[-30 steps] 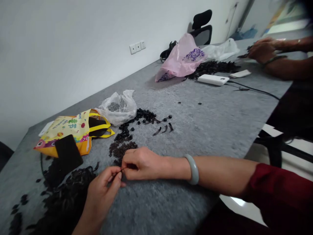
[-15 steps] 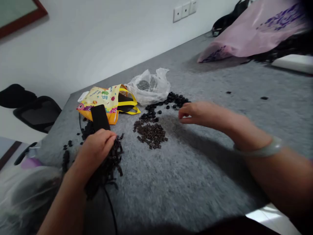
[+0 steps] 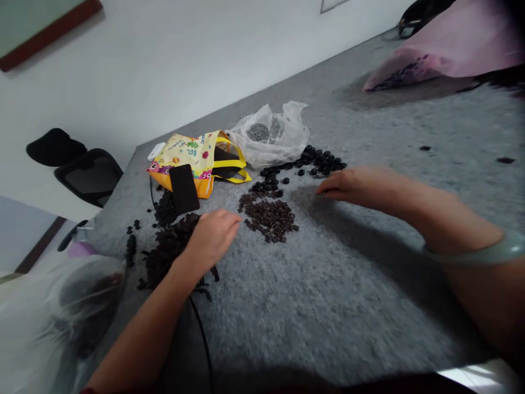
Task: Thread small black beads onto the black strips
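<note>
Two open hands either side of a pile of small dark pieces (image 3: 268,219)
Left hand (image 3: 213,238) loosely curled, right hand (image 3: 361,186) fingers extended; neither pinches anything.

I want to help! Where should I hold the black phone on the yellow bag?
Probably by its two long edges, coming from above at the near end. The black phone lies flat and thin on the yellow bag, and that end reaches past the bag onto the grey felt tabletop.

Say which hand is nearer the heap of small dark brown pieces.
Left hand: nearer, just left of the heap of dark brown pieces, apparently not touching. Right hand: farther off, to the heap's right.
</note>
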The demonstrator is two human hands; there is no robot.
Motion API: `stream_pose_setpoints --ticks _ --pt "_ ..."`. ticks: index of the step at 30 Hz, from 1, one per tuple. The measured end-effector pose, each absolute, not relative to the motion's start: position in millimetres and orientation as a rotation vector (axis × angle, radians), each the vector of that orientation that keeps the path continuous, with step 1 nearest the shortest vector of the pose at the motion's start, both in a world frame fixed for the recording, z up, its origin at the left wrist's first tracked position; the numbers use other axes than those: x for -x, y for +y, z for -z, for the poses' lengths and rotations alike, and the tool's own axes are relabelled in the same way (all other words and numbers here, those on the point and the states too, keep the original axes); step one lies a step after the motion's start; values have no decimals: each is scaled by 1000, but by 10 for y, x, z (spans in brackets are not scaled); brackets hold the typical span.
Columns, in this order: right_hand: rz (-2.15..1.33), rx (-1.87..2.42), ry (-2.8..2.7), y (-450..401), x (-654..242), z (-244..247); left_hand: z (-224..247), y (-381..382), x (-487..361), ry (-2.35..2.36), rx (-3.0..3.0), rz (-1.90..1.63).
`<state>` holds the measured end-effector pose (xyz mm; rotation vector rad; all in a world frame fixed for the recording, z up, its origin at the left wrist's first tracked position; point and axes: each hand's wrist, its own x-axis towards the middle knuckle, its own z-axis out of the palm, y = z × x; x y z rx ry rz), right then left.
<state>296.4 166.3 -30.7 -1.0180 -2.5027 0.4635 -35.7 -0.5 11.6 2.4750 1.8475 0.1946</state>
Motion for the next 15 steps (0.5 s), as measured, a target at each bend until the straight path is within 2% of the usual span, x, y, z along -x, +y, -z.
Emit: stream_pose_setpoints --ticks 5,10,15 --pt "-524 1009 -2538 1498 -2769 129 293 103 259 1832 -2502 -205" --pt "-837 977 -2393 1335 -2594 40 259 81 208 1876 -2426 -218" --pt "-1058 952 -2214 1205 -2460 72 266 94 224 1912 -2290 -433"
